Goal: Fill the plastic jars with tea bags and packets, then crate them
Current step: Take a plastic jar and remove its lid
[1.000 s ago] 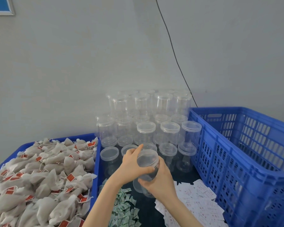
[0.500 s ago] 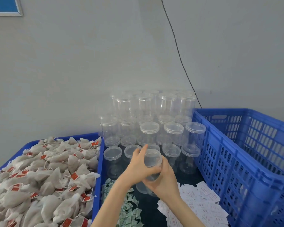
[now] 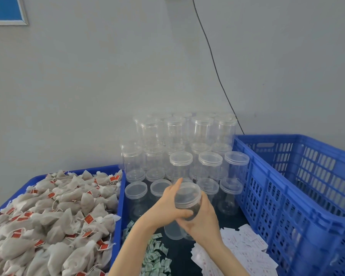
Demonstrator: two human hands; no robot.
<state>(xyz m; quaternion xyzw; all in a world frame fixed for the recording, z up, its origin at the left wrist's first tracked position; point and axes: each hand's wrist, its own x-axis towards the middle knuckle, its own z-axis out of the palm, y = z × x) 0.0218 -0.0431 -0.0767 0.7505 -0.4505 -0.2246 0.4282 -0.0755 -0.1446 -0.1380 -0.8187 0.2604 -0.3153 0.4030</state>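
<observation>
Now, crates: two blue; crate (image 3: 299, 186) right, tray (image 3: 119, 198) of tea bags (image 3: 54, 212) left.
Jars: roughly twenty stacked jars (image 3: 185, 154) behind.
Held jar (image 3: 184, 208): tilted, between both hands.
Left hand (image 3: 167, 204): grips lid.
Right hand (image 3: 202, 220): grips body.

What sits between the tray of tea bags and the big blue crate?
In the head view: stacked clear jars, green packets, white packets, and both hands holding one jar.

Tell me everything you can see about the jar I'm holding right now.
The held jar is clear plastic, cylindrical, with a translucent lid on top. It looks empty and tilts slightly, raised above the dark surface in front of the stacked jars. The left hand wraps the lid end; the right hand grips its body.
</observation>
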